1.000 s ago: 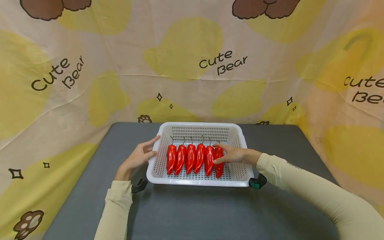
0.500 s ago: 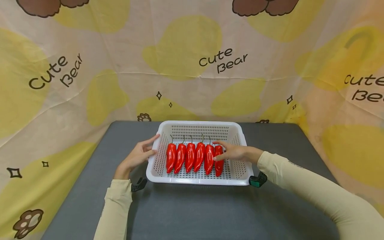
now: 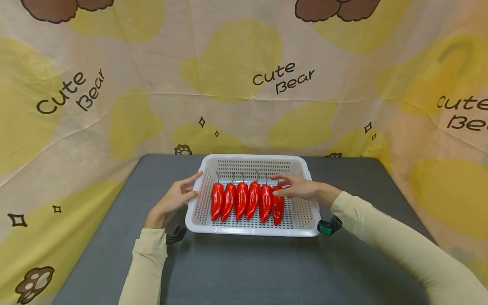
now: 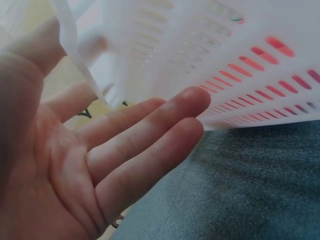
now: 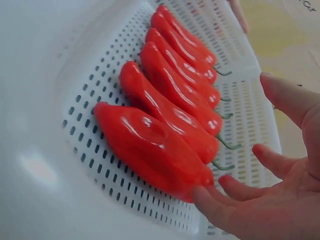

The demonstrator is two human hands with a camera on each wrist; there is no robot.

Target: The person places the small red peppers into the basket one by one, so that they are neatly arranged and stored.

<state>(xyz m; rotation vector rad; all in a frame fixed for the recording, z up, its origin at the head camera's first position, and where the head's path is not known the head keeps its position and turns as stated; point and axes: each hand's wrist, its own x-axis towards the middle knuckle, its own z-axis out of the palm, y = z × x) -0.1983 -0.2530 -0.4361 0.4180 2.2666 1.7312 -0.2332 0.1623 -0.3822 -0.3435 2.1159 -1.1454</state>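
Observation:
Several glossy red chilli peppers with green stems lie side by side in a white perforated plastic basket (image 3: 251, 231), stems toward its far wall. My left hand (image 3: 176, 197) holds the basket's left rim; the left wrist view shows its thumb over the rim (image 4: 67, 27) and other fingers outside, below it. My right hand (image 3: 303, 189) is over the basket's right part, fingers spread, at the stem end of the rightmost pepper (image 3: 278, 212). In the right wrist view one fingertip overlaps that pepper (image 5: 150, 150); whether it touches is unclear. The pepper's stem is mostly hidden.
Beneath the basket is a dark grey table (image 3: 244, 271). A yellow and cream cloth (image 3: 228, 84) printed with "Cute Bear" hangs behind and at both sides. Black wrist devices show by the left wrist (image 3: 176, 235) and the right wrist (image 3: 329, 225).
My right hand has moved slightly back and to the right off the rightmost pepper, showing more of it. The left hand and the peppers stay in place.

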